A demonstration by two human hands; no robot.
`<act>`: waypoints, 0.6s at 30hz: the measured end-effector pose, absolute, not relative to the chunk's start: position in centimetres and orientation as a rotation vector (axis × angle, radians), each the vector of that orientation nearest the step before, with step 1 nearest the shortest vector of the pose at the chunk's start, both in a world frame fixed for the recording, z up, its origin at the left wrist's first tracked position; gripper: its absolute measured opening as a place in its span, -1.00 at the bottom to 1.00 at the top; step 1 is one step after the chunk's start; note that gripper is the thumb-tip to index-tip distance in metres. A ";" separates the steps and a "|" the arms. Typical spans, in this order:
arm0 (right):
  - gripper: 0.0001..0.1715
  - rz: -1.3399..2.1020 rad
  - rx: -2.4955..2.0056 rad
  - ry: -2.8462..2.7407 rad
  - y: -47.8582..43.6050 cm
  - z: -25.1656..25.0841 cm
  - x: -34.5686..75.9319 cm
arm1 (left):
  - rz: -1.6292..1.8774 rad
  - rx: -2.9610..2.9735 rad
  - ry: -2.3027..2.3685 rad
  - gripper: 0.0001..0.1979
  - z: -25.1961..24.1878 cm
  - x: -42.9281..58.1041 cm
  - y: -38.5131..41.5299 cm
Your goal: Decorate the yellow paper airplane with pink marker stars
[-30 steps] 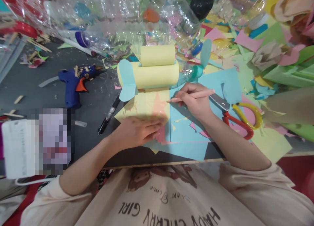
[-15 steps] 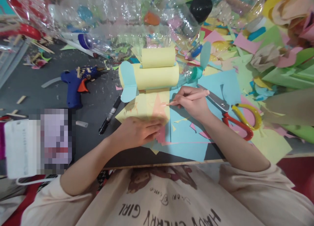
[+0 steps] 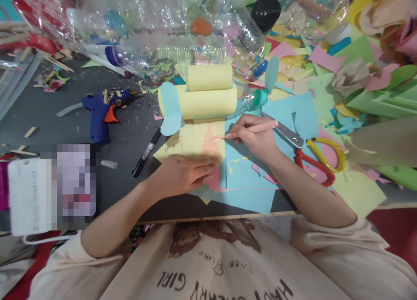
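My right hand is closed around a pink pencil, whose tip touches a sheet of yellow paper with faint orange and pink shapes on it. Spread flat, my left hand presses down on the lower part of this sheet and covers some of it. Just beyond both hands lies a plastic bottle wrapped in yellow paper, with light blue paper pieces at its left end and by its green cap. Blue paper is spread under my right hand.
Scissors with red and yellow handles lie to the right. On the left are a blue glue gun, a black marker and a white device. Clear plastic bottles and paper scraps pile up at the back.
The view has shifted very slightly. Both hands stay in nearly the same place, with the pencil tip still on the yellow sheet.
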State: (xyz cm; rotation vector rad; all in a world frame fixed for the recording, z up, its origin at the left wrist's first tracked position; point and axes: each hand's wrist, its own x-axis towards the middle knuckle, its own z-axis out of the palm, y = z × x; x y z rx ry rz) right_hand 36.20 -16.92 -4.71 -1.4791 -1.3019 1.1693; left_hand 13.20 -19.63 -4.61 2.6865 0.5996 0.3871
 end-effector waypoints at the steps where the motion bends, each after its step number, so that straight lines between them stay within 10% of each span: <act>1: -0.74 1.165 -1.482 -1.294 -16.9 -4.7 36.2 | 0.389 2.684 0.601 -0.70 -4.6 13.2 -19.6; 18: -0.75 1.121 -1.469 -1.310 -17.1 -4.7 36.3 | 0.364 2.684 0.605 -0.67 -4.8 13.1 -19.7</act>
